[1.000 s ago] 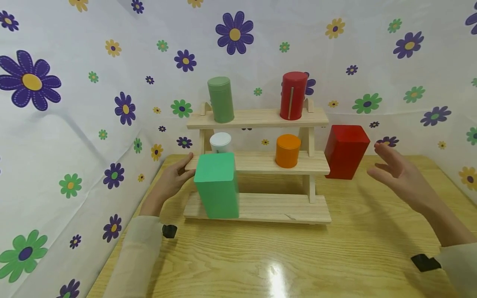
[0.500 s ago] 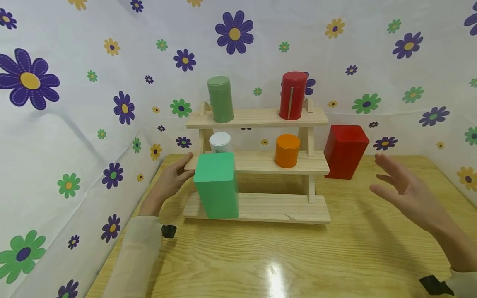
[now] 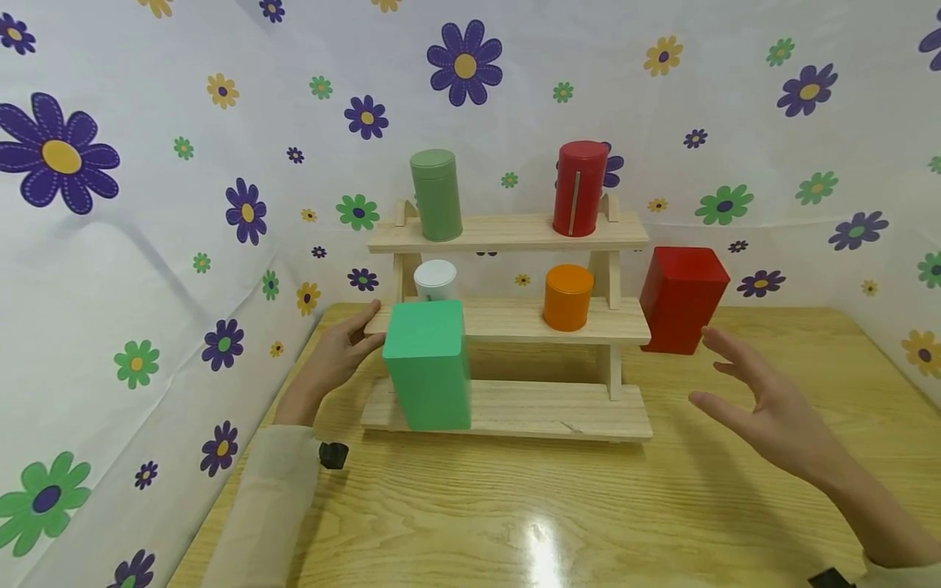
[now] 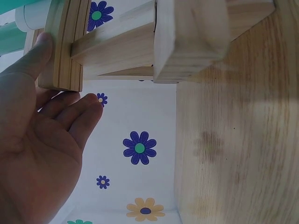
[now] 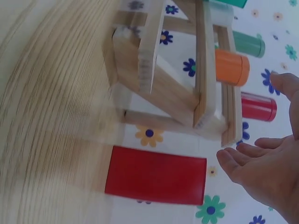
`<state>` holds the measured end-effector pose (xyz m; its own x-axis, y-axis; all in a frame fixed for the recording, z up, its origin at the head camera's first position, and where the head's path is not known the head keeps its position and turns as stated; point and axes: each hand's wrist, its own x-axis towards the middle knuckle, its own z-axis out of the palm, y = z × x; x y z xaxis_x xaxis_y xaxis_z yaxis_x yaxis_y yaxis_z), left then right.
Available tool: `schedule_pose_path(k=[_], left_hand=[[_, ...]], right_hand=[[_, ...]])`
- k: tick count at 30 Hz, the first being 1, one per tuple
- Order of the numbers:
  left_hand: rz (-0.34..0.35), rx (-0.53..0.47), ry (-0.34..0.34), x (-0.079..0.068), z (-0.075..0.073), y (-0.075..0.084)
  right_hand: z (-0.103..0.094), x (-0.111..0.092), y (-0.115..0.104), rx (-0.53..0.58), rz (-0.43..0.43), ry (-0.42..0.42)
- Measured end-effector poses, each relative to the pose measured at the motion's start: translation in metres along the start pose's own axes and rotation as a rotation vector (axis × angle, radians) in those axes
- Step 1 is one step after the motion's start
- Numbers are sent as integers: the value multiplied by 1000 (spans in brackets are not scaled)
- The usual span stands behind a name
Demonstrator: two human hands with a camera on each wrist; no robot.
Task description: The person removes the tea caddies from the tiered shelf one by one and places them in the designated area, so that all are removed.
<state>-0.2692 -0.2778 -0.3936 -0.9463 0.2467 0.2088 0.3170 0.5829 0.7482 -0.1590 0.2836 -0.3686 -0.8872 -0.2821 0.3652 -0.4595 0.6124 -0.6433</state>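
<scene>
A three-tier wooden display shelf [image 3: 544, 408] stands on the table. My left hand [image 3: 334, 359] holds the left end of its middle board; in the left wrist view the thumb [image 4: 39, 49] lies against the board while the fingers reach round its end. Just right of that hand is a green box [image 3: 428, 367], on the shelf's lower left. My right hand [image 3: 772, 416] is in the air right of the shelf, thumb and fingers spread apart and holding nothing. Beyond its fingertips a red box [image 3: 680, 302] stands upright on the table.
On the top board are a green canister [image 3: 436, 196] and a red canister [image 3: 579, 188]. The middle board carries an orange canister [image 3: 568, 298] and a white canister [image 3: 435, 278], partly hidden by the green box. A flower-patterned sheet [image 3: 294, 57] hangs behind and at left.
My right hand first drew back slightly toward me, then moved left toward the shelf, its fingers staying spread. The left hand, the shelf and the boxes have kept their places.
</scene>
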Motion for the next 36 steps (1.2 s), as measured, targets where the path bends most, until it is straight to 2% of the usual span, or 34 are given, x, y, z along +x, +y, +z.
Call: schedule_pose_path(k=[15, 24, 36], left_hand=[[-20, 4, -2, 0, 0, 1], [-29, 9, 0, -1, 0, 3], [-26, 10, 1, -1, 0, 2]], right_hand=[[45, 16, -39, 21, -59, 31], [75, 37, -61, 47, -117, -29], [103, 69, -87, 59, -127, -105]])
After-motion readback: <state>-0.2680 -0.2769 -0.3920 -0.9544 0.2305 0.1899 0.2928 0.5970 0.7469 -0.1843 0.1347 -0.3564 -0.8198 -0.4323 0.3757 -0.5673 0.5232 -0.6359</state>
